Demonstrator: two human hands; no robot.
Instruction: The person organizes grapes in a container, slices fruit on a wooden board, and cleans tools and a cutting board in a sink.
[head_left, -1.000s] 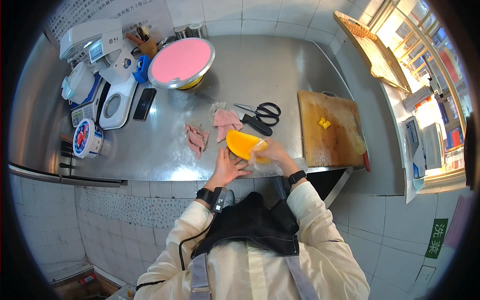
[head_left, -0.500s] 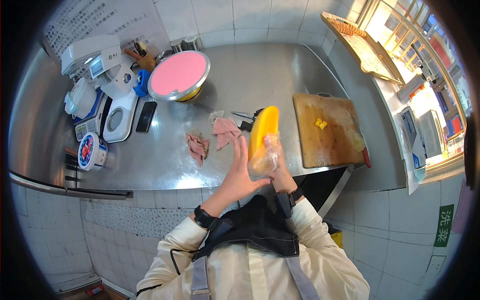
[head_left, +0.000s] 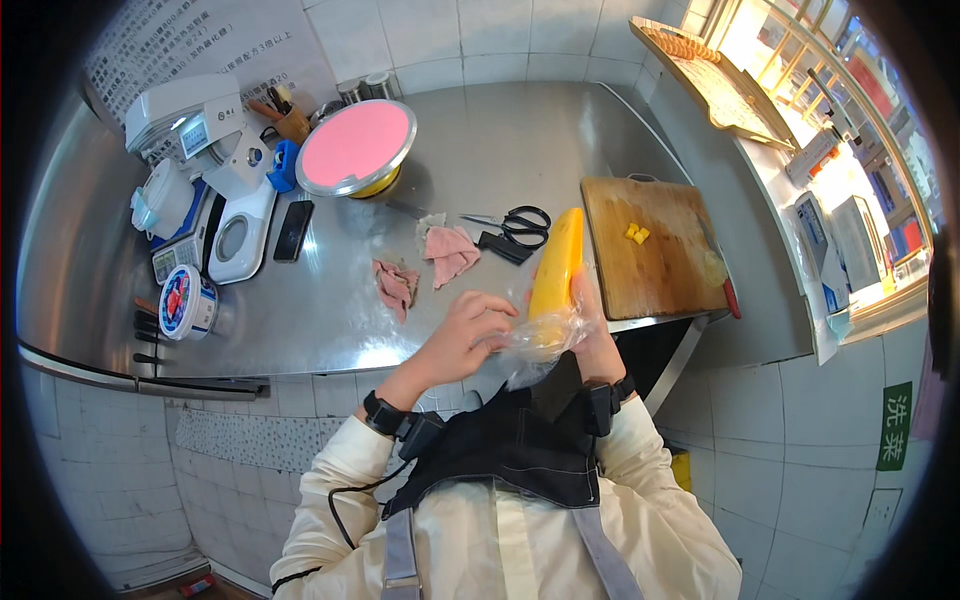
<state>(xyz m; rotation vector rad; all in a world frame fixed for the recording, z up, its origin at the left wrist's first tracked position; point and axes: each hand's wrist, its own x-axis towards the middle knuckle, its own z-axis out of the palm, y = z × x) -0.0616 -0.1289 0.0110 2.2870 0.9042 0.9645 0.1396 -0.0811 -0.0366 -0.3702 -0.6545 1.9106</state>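
My right hand [head_left: 590, 325] is wrapped round a long, smooth yellow piece of fruit [head_left: 558, 268], which looks like mango. It stands tilted upright above the counter's front edge. Clear plastic wrap [head_left: 540, 348] clings crumpled about its lower end. From the left, my left hand [head_left: 466, 338] pinches the loose edge of that wrap with curled fingers. Behind the fruit lie black-handled scissors [head_left: 525, 228] and a small black object [head_left: 505, 247]. Two pink cloths [head_left: 450, 254] rest on the steel counter to the left.
At the right, a wooden cutting board [head_left: 650, 275] carries small yellow cubes [head_left: 636, 233] and a red-handled knife [head_left: 732, 298]. A turntable with a pink top [head_left: 357, 147] stands at the back left. A phone [head_left: 292, 231], a white tub [head_left: 187, 302] and a scale [head_left: 180, 255] are further left.
The fruit has moved slightly right and toward me, uncovering the scissors. My left hand has gone from spread fingers to pinching the wrap, which is now pulled looser and wider.
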